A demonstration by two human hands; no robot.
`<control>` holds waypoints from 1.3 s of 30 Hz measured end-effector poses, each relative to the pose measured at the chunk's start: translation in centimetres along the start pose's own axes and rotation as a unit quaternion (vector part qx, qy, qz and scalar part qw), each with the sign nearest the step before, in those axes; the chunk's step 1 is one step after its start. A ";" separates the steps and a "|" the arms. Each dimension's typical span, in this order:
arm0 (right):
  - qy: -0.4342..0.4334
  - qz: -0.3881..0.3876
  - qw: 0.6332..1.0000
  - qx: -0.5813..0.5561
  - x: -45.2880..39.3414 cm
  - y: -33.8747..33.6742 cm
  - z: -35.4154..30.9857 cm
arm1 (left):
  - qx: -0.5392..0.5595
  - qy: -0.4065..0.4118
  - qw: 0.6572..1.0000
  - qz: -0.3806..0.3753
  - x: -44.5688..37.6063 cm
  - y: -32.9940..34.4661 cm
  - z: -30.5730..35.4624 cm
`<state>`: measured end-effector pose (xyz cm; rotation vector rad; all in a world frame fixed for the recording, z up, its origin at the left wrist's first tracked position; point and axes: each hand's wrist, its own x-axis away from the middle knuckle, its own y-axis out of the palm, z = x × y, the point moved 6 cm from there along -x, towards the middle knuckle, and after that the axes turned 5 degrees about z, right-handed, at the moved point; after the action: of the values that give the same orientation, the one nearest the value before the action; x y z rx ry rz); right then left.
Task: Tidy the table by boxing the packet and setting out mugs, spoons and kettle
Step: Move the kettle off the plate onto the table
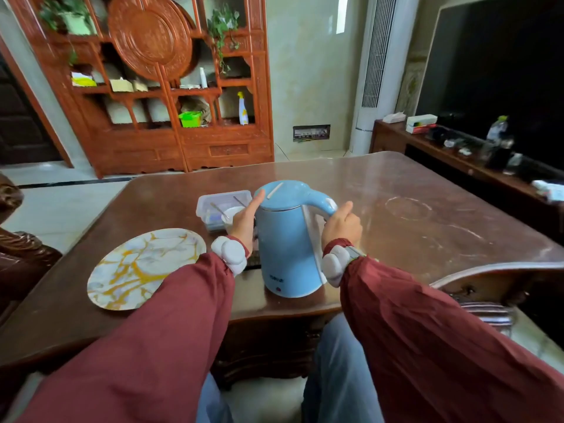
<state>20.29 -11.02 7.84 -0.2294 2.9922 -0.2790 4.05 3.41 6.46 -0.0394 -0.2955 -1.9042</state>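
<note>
Head view: your light blue kettle (288, 239) stands upright on the brown worktop (396, 190), near the front edge, between your two forearms. Your left hand (244, 221) is against the kettle's left side, index finger stretched up and touching the lid rim; the other fingers are behind the body, so you can't tell how they lie. Your right hand (341, 222) has its fingers curled round the kettle's handle (323, 204), index finger raised along the top of it. Both wrists carry white padded bands over dark red sleeves.

Just behind the kettle, to its left, sits a clear plastic box (224, 209). Two spoons (219, 209) stick up inside it, next to a white mug (232, 215) partly hidden by your left hand. Something dark lies at the box bottom; too blurred to name.

Left of the kettle, well apart from it, an oval marbled tray (143, 270) in white and gold lies flat on the worktop, touching nothing else.

Pale ring marks (407, 207) show on the worktop right of the kettle.
</note>
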 end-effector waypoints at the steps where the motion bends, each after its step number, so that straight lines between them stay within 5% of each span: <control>1: -0.004 0.003 1.000 0.008 -0.9 -0.5 0.2 | 0.000 -0.005 1.000 -0.011 -0.1 1.2 -0.1; 18: 0.047 0.074 0.996 -0.011 -7.9 -2.9 6.1 | -0.031 0.056 0.997 -0.047 -3.2 10.4 -3.0; 26: 0.061 0.105 0.992 -0.015 -9.2 -2.3 6.7 | -0.181 0.260 0.946 -0.074 -1.1 11.9 -4.6; 39: 0.045 0.063 0.996 -0.040 -14.0 3.5 6.3 | -0.223 0.275 0.932 -0.071 -8.0 12.8 -3.2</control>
<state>34.42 -6.48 2.62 -0.0356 3.0947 -0.1596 19.16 6.03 4.41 0.2155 0.5300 -2.0013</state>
